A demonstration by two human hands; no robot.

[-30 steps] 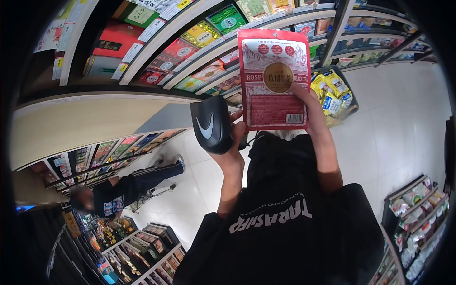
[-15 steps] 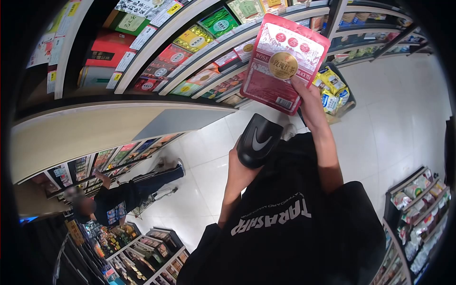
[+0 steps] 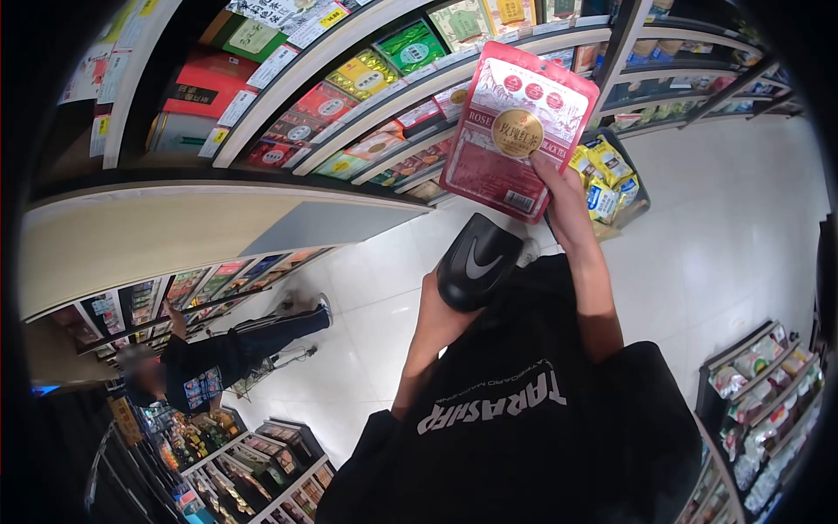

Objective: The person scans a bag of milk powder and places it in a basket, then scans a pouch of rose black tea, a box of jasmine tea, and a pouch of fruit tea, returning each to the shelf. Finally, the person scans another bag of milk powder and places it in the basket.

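A red and pink pouch of rose black tea (image 3: 489,179), with a round gold label and a barcode near its lower edge, is held up in front of the shelves. My right hand (image 3: 566,199) grips it by its lower right side, thumb on the front. Just below the pouch, my left hand (image 3: 436,316) is wrapped round a black handheld barcode scanner (image 3: 477,262). Its rounded head points up toward the pouch, and a small gap separates the two. The scanner's handle is hidden inside my fingers.
Curved shelves (image 3: 349,109) packed with boxed and bagged tea run across the top. A dark bin (image 3: 644,188) of yellow and blue packets stands on the floor beyond my right hand. Another person (image 3: 209,362) reaches toward a shelf at left. A display rack (image 3: 711,384) stands at right.
The tea pouch has dropped slightly and shifted a little left. The scanner stays almost in place. At left, the other person's arm has lifted toward the shelf.
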